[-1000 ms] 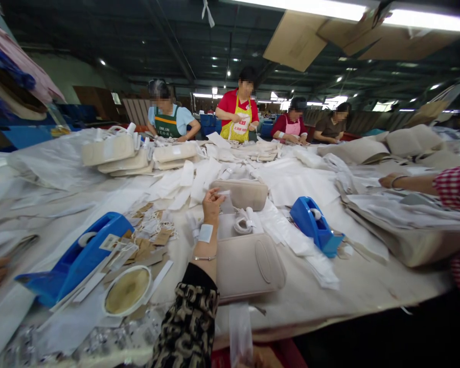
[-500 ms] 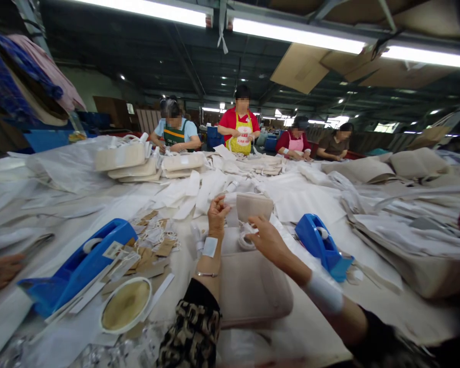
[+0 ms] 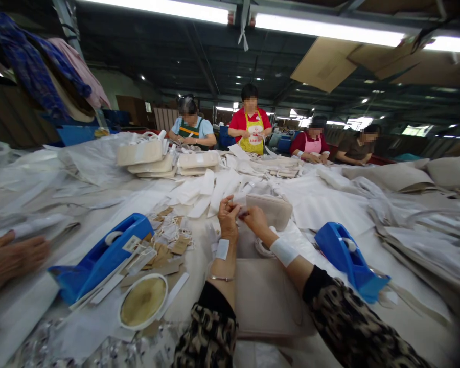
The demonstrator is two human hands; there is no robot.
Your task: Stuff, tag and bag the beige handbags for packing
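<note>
My left hand (image 3: pixel 228 217) and my right hand (image 3: pixel 257 221) meet at the middle of the table, fingertips close together in a pinch. Something small and pale shows between them, too blurred to name. Just beyond my right hand stands a small beige bag (image 3: pixel 278 208), with whitish wrapping at its top left. Below the hands, a coiled pale strap (image 3: pixel 261 249) lies above a larger beige bag (image 3: pixel 268 301), which rests flat between my forearms. My right forearm partly covers that bag.
Blue tape dispensers stand left (image 3: pixel 103 255) and right (image 3: pixel 348 260). Cardboard tags with strings (image 3: pixel 172 245) and a round tub (image 3: pixel 143 301) lie at left. A co-worker's hand (image 3: pixel 17 258) is at the left edge. Beige bags (image 3: pixel 141 153) are stacked behind; several people work across the table.
My right hand has moved from above the strap coil to meet my left hand, and its fingers have closed. The view has shifted, and the co-worker's hand at left reaches further in.
</note>
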